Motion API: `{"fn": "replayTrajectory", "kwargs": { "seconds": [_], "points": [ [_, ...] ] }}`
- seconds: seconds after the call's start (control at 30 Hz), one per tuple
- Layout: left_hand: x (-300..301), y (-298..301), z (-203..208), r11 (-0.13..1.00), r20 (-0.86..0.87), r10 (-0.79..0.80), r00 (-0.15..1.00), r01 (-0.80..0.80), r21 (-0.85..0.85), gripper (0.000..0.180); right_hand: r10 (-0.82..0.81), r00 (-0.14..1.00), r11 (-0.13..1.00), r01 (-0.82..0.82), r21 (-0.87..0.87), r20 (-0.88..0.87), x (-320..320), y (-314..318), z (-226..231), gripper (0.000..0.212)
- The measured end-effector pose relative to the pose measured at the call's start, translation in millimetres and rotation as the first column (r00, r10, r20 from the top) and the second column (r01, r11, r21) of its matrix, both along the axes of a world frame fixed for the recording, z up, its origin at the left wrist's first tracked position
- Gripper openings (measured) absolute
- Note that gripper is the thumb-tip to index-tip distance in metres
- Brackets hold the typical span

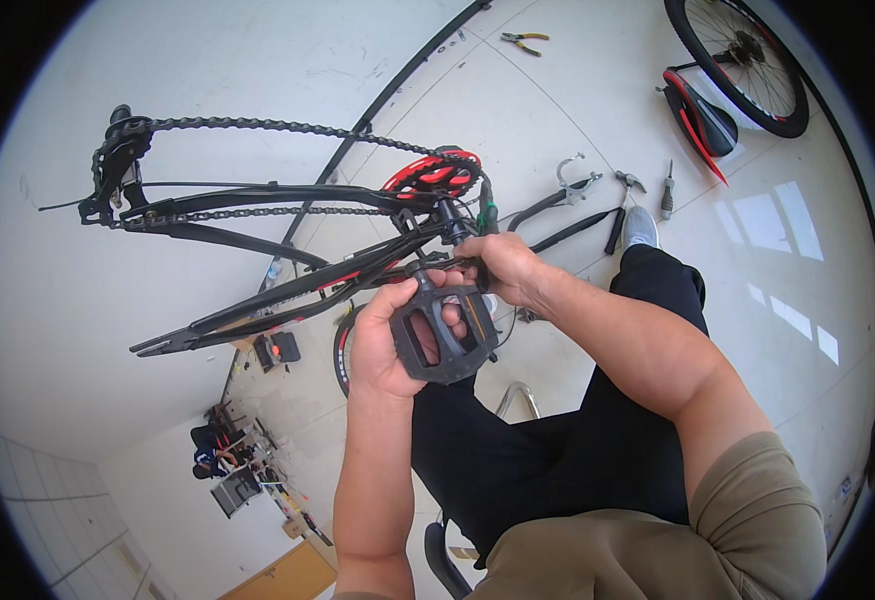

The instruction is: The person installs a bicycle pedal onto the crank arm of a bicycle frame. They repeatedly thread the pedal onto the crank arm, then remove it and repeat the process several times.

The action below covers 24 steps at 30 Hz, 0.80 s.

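Note:
My left hand (382, 348) is wrapped round a black bicycle pedal (444, 332) with an orange reflector, its fingers showing through the gaps in the cage. My right hand (510, 264) closes just above and to the right of the pedal, beside the bottom bracket (452, 222). From its grip sticks up a tool with a green-and-black handle (490, 216); its lower end is hidden. Around the hands is a black bicycle frame (328, 272), reaching left, with a red chainring (428, 174) and a chain (258, 125) running to the rear derailleur (108, 165).
Yellow-handled pliers (528, 42), a hammer (628, 184) and a screwdriver (669, 192) lie on the tiled floor (578, 90). A wheel (748, 50) and a red-and-black saddle (703, 120) are at far right. Another person (208, 452) is near a cluttered bench at lower left.

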<state>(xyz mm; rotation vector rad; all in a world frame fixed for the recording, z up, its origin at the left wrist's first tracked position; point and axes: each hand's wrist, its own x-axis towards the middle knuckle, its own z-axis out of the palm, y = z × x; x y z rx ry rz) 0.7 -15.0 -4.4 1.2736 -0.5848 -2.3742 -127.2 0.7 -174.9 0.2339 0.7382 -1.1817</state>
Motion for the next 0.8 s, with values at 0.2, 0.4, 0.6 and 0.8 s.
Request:
{"fn": "replayTrajectory", "kwargs": {
  "seconds": [0.2, 0.4, 0.6, 0.8],
  "points": [
    [2.1, -0.5, -1.7, 1.000, -0.040, 0.014, 0.999, -0.013, 0.025, 0.032, 0.016, 1.000, 1.000, -0.016, 0.010, -0.010, -0.8, 1.8, 5.4, 0.012],
    [0.1, 1.0, 1.9, 0.997, 0.005, 0.061, 0.998, -0.061, 0.052, 0.028, 0.012, 1.000, 1.000, -0.012, 0.027, -0.009, -1.6, 1.3, 6.8, 0.014],
    [-5.9, 5.2, 5.9, 0.998, 0.011, 0.053, 0.999, -0.053, 0.017, 0.031, -0.003, 1.000, 1.000, 0.003, 0.017, 0.004, 1.8, -0.4, 0.6, 0.014],
    [-1.7, 2.2, 0.6, 0.999, 0.013, 0.033, 0.999, -0.033, -0.009, 0.035, 0.011, 1.000, 1.000, -0.011, 0.021, -0.008, -1.1, 1.3, 6.3, 0.012]
  ]
}}
